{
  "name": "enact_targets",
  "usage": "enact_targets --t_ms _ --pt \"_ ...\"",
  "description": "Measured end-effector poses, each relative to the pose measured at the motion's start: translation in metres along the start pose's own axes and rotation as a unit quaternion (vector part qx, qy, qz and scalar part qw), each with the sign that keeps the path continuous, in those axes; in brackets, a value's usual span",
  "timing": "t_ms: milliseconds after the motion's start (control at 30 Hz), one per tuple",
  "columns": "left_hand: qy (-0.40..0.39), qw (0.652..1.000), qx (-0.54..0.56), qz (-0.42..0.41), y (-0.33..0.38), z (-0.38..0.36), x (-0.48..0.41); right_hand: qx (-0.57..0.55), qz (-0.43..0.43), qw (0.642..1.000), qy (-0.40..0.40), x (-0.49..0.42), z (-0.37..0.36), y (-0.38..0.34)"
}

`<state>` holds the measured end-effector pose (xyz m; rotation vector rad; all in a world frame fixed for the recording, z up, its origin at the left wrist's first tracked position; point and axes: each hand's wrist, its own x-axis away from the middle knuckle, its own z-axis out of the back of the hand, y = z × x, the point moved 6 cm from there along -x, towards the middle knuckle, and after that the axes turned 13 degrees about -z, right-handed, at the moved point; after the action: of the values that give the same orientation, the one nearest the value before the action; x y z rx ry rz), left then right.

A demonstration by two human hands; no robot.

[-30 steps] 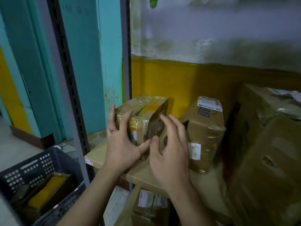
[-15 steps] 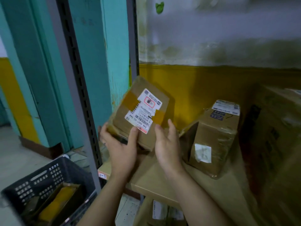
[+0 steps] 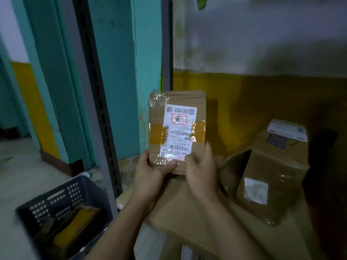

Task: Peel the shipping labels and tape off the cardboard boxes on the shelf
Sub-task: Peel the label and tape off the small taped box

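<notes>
Head view: small box is held upright at frame centre, gripped at its lower edge by left hand and right hand. Shipping label and tape are unpeeled. Second box, right of frame on the shelf, is likewise labelled. Task is judged barely begun.

Two bare forearms rise side by side from the bottom edge. The left hand grips the lower left corner of a box, thumb lying across its front. The right hand grips the lower right corner, thumb on the front, one finger along the side edge.
</notes>
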<state>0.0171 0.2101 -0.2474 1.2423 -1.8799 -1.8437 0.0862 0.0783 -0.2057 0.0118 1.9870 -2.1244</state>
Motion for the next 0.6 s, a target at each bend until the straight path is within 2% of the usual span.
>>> enact_targets --t_ms 167,400,600 --pt "-0.014 1.0 0.007 -0.01 -0.008 0.001 -0.004 0.064 0.016 0.998 -0.011 -0.005 -0.002 0.016" --pt "-0.008 1.0 0.002 -0.019 -0.006 0.002 -0.003 0.095 0.032 0.994 0.039 -0.005 -0.006 0.022" --pt "-0.012 0.991 -0.111 -0.074 0.0 -0.001 -0.005 0.101 0.004 0.995 -0.013 -0.039 -0.008 0.007"
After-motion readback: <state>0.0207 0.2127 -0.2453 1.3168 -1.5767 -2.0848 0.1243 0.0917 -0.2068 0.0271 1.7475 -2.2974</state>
